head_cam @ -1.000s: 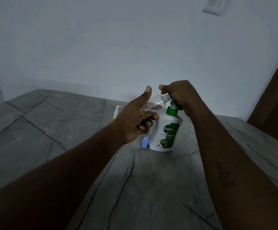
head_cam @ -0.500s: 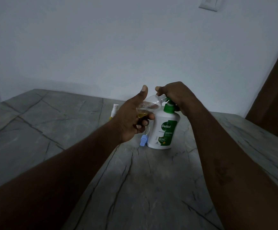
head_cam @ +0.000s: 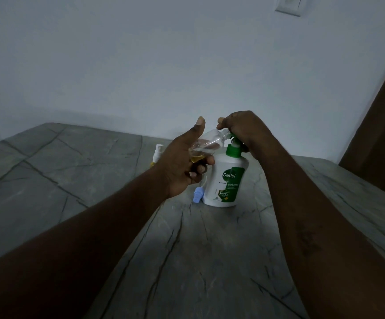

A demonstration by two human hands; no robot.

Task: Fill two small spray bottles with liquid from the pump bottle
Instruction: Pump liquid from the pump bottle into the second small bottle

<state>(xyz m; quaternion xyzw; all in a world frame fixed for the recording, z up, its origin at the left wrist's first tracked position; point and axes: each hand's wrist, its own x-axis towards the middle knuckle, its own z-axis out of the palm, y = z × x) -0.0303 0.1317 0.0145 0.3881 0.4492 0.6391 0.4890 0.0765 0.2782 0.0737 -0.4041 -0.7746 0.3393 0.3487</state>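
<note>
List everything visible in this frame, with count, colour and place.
grey veined stone table: 1, grey, fills the foreground
white plastic pump bottle: 1, white with green pump and label, upright mid-table
clear small plastic bottle: 1, clear with amber liquid at its low end, held tilted, neck at the pump spout
pale blue spray cap: 1, pale blue, lying on the table beside the pump bottle's base
white-topped small spray bottle: 1, white top, yellowish below, on the table further back, partly hidden
white wall plate: 1, white, upper right of the wall
brown panel: 1, brown, right edge
left hand: 1, grips the clear bottle, thumb up
right hand: 1, curled over the pump head
</note>
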